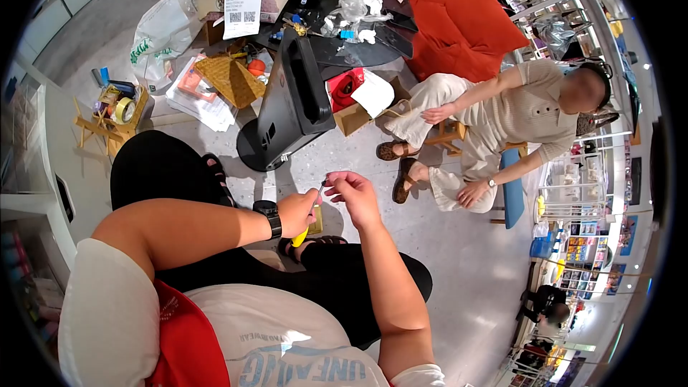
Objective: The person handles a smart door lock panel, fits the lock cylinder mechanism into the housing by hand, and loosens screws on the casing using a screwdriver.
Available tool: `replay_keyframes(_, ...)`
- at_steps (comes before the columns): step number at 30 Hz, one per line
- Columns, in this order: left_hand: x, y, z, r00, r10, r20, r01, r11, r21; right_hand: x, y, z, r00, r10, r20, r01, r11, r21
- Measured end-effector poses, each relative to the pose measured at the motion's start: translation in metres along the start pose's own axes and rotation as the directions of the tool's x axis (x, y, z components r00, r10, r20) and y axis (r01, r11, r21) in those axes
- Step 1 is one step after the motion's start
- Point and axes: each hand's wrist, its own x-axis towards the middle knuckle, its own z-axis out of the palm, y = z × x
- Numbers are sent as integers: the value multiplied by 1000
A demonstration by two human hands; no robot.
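Casing (292,93), dark, slab-shaped, disc-footed, upright beyond both grips. Yellow-handled tool (299,237), smooth, metal-tipped: clasped in left grip (297,213). Small dark piece (327,182): pinched by right grip (357,199), near the tool's tip.

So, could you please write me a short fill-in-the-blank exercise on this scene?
The left hand has a dark ____ strapped at its wrist.
The tool in that hand shows a ____ end below the palm.
The right hand pinches a small dark piece between index finger and ____.
The long white receipt bears two square ____ codes.

Missing words: watch; yellow; thumb; QR.
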Motion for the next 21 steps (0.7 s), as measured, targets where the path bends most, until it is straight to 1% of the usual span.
replay_keyframes(1, 1, -1, -1, 1000, -6, 8, 6, 1000, -21, 0, -3, 4, 1000, -6, 21, 7, 1000, -23)
replay_keyframes(2, 2, -1, -2, 1000, 1, -5, -1, 1000, 1, 0, -6, 8, 1000, 14, 3, -14, 999, -49)
replay_keyframes(4, 1, 1, -5, 999, 19, -28, -18, 999, 42, 5, -2, 13, 999, -31, -13, 30, 996, -79)
replay_keyframes(6, -2, 1, -5, 998, 26, -51, -25, 1000, 17, 9, -2, 16, 997, -63, -37, 58, 991, -122)
replay_keyframes(9, -3, -4, -1, 997, 15, -75, -17, 999, -38, 27, -17, 12, 980, -116, -160, 103, 991, -91)
replay_keyframes(10, -3, -4, -2, 999, -6, -47, 4, 999, -54, 43, -24, 4, 969, -157, -188, 139, 985, -107)
replay_keyframes(11, -4, -4, -2, 999, -30, -21, 28, 997, -70, 63, -33, -6, 949, -209, -235, 171, 970, -173)
replay_keyframes(12, -6, -4, 0, 999, -22, -26, 21, 998, -59, 86, -47, -16, 938, -232, -257, 175, 958, -228)
replay_keyframes(13, -6, -5, 0, 999, -13, -36, 11, 999, -45, 114, -56, -26, 907, -311, -282, 232, 931, -281)
replay_keyframes(14, -5, -5, 0, 999, -3, -46, 2, 1000, -29, 139, -71, -33, 890, -369, -266, 240, 877, -415)
replay_keyframes(15, -4, -5, -1, 999, 12, -33, -13, 1000, -23, 176, -73, -46, 839, -479, -258, 271, 779, -566)
replay_keyframes(16, -3, -5, -3, 999, 27, -22, -27, 1000, -15, 183, -105, -36, 819, -514, -255, 232, 703, -673)
replay_keyframes(17, -2, -5, -6, 999, 38, -9, -38, 999, -9, 200, -119, -33, 773, -589, -236, 252, 627, -737)
replay_keyframes(18, 0, 0, -10, 999, -18, 35, 18, 1000, -4, 214, -133, -27, 776, -585, -236, 237, 618, -750)
replay_keyframes(21, 3, 0, -16, 996, -52, 66, 53, 999, -9, 255, -158, -13, 800, -559, -219, 190, 582, -791)
